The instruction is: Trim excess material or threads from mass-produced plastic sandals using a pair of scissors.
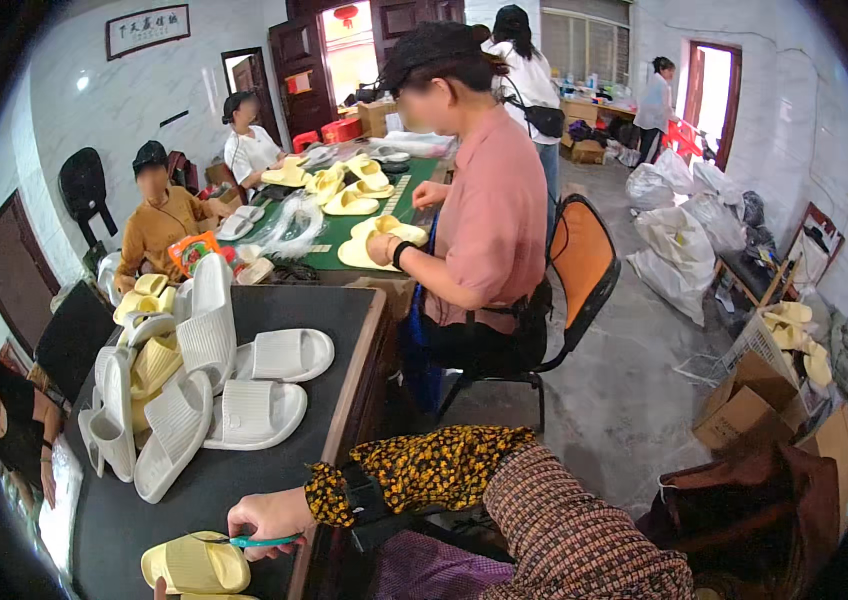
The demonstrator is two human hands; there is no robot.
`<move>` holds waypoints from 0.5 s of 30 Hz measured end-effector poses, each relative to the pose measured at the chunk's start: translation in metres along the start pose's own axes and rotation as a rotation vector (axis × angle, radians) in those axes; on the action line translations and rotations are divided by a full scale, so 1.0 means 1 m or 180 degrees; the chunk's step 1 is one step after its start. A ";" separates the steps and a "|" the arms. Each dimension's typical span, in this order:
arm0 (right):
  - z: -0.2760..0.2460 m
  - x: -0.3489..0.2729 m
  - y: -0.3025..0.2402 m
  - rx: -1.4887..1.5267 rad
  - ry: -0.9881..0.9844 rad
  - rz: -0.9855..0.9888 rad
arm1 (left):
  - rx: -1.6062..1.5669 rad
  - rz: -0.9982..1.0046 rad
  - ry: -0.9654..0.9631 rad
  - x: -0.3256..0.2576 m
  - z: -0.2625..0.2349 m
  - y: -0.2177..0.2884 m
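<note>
Dark and matte, the table top point(274, 450) runs from the lower left up to a wooden edge strip on its right side, and past that edge the grey concrete floor point(624, 400) lies open between this seat and the orange-backed chair point(584, 260) where a person in a pink shirt sits at a green table point(344, 228). The pale yellow slipper point(196, 566) lies flat at the near end of the dark table, close to its lower edge, and the right hand point(269, 518) sits just to its right, fingers curled closed around teal-handled scissors point(259, 541) whose blades point left onto the slipper's top. Only a sliver of the left hand point(160, 588) shows at the bottom edge under the slipper, so I cannot tell how it is set. Farther up the table, a heap of white slippers point(204, 390) mixed with yellow ones crowds the left half, leaving bare table between heap and hand. Brown cardboard boxes point(754, 405) stand on the floor at the right, with white filled sacks point(674, 240) beyond them against the wall. A long framed sign point(147, 30) with dark characters hangs high on the left wall, and an orange packet point(194, 250) rests by the seated person in brown.
</note>
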State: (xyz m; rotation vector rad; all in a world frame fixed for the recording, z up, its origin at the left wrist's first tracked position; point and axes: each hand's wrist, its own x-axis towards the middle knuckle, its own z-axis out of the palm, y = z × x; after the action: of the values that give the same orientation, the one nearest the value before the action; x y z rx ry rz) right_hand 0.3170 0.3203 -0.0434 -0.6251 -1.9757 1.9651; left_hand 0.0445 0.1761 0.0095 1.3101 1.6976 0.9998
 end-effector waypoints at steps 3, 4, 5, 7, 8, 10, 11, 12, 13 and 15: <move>0.000 -0.007 0.000 0.0003 0.0013 0.0000 | -0.0080 -0.0038 -0.0155 0.009 -0.005 -0.004; 0.001 -0.008 0.001 0.0062 0.0006 0.0068 | 0.0663 0.0778 -0.0495 0.016 -0.010 -0.011; 0.002 -0.009 0.001 0.0120 -0.0003 0.0137 | 0.1411 0.1592 -0.0830 0.020 -0.016 -0.017; 0.004 -0.014 0.000 0.0073 -0.0017 0.0139 | 0.1468 0.1431 -0.1058 0.016 -0.014 -0.008; 0.005 -0.017 0.000 0.0025 -0.0034 0.0140 | 0.0338 0.0522 -0.0957 0.016 -0.008 -0.006; 0.009 -0.021 -0.001 -0.0043 -0.0008 0.0131 | -0.0784 -0.0375 -0.0835 0.014 -0.004 -0.005; 0.010 -0.024 -0.001 -0.0108 0.0008 0.0126 | -0.0701 -0.0445 -0.0747 0.013 -0.003 -0.004; 0.011 -0.025 -0.002 -0.0115 0.0003 0.0119 | -0.0613 -0.0518 -0.0649 0.011 -0.003 -0.004; 0.012 -0.025 -0.003 -0.0129 0.0031 0.0095 | -0.0616 -0.0514 -0.0634 0.014 -0.012 -0.013; 0.012 -0.028 -0.005 -0.0112 0.0019 0.0067 | 0.1832 0.1725 -0.0974 0.018 -0.024 -0.023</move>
State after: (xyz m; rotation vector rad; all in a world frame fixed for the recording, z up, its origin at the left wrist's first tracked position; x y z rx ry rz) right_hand 0.3352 0.2966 -0.0364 -0.6621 -2.0121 1.9423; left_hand 0.0110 0.1867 -0.0035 2.2550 1.4661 0.5443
